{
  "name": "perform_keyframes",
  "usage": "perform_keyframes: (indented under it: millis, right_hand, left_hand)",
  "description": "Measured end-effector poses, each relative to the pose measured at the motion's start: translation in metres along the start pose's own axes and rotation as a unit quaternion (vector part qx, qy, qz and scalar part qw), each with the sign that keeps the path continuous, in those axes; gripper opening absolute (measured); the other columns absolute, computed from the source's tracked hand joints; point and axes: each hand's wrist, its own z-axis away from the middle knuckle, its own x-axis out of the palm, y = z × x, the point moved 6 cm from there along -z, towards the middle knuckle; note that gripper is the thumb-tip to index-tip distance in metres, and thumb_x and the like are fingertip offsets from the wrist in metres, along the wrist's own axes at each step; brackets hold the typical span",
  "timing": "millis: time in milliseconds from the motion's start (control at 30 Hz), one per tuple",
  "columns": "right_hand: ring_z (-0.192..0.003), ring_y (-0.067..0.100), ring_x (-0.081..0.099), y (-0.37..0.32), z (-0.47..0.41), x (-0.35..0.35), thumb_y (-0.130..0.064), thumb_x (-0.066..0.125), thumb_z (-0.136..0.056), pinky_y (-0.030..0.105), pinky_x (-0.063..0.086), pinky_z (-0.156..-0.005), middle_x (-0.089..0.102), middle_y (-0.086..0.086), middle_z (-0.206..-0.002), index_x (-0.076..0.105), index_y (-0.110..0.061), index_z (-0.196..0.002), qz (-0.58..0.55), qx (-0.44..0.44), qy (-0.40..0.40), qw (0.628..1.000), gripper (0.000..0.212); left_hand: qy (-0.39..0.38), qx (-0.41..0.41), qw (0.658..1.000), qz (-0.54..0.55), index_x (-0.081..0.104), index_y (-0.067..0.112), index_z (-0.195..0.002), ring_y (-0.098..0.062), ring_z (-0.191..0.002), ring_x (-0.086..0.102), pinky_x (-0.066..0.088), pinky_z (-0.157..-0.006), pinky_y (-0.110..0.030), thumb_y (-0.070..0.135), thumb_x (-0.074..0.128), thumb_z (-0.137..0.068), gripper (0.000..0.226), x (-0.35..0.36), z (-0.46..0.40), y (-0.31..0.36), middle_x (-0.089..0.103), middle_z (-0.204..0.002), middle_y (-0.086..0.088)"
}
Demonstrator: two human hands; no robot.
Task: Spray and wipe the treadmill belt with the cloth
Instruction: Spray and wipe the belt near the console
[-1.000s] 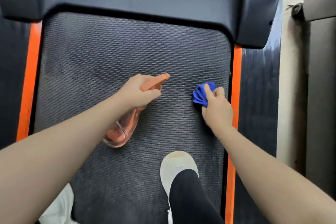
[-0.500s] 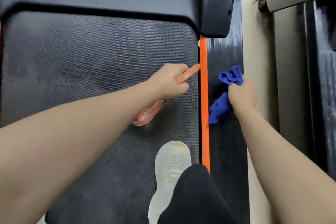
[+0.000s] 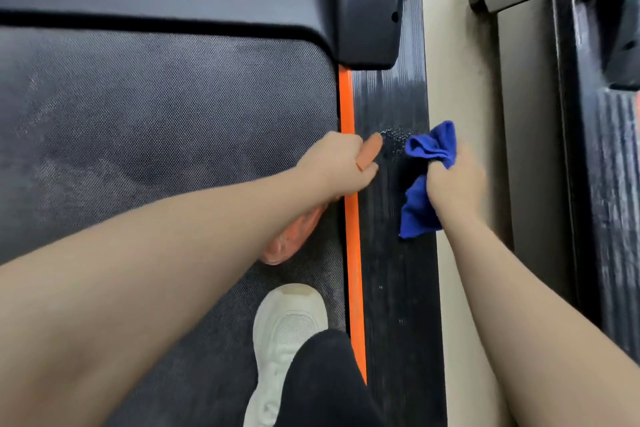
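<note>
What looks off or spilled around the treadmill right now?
Only wet droplets on the black side rail, between the orange spray bottle nozzle and the blue cloth: fresh spray off the belt, unwiped.

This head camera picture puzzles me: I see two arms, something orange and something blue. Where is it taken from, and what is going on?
The camera sits on a person's head and looks down, so the two bare arms are that person's own. There is no robot here. Below them lies the dark, dotted treadmill belt, with an orange strip along its right edge and a black side rail beyond that. The left hand grips an orange spray bottle, its nozzle pointing at the rail, where a patch of fine droplets shows. The right hand holds a bunched blue cloth over the same rail, beside the wet patch. Near the bottom you see the person's white shoe standing on the belt and a black trouser leg.
</note>
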Motion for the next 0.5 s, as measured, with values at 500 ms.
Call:
perform_keyframes:
  millis: [500]
  right_hand:
    - [-0.074,0.035,0.051,-0.084,-0.018,0.071,-0.008,0.048,-0.067,0.040,0.046,-0.067,0.058,0.013,-0.102,0.070,-0.025,-0.103,0.127,-0.331,0.003,0.935,0.045]
  left_hand:
    - [0.103,-0.101,0.975,0.170,0.063,0.020,-0.084,-0.016,-0.078,0.056,0.036,-0.063,-0.017,0.035,0.049,-0.068,0.025,-0.058,0.010,-0.061,0.063,-0.080,0.005]
